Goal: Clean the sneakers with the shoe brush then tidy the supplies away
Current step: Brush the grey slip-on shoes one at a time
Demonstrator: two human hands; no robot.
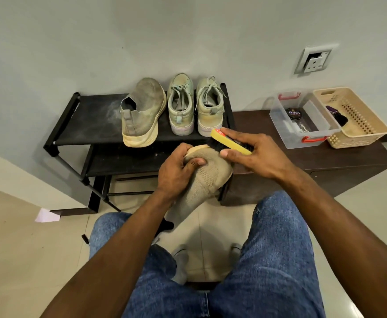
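The heel end of the beige knit sneaker (207,177) is hidden behind the left forearm, and its sole shows only as a pale strip at the toe. The left hand (176,171) grips this sneaker near the toe, fingers curled over the edge and thumb pressed on the ribbed mesh. The right hand (252,154) holds the shoe brush (230,142), a yellow block with black bristles touching the toe; its label is partly covered by fingers. On the black shoe rack (91,120), dusted with pale powder, stand a matching dirty slip-on (142,111) and two pale green lace-up sneakers (194,104). On the dark tabletop (325,161) sit a clear plastic box (302,120) holding a polish tin with an unreadable label, and a beige perforated basket (357,118).
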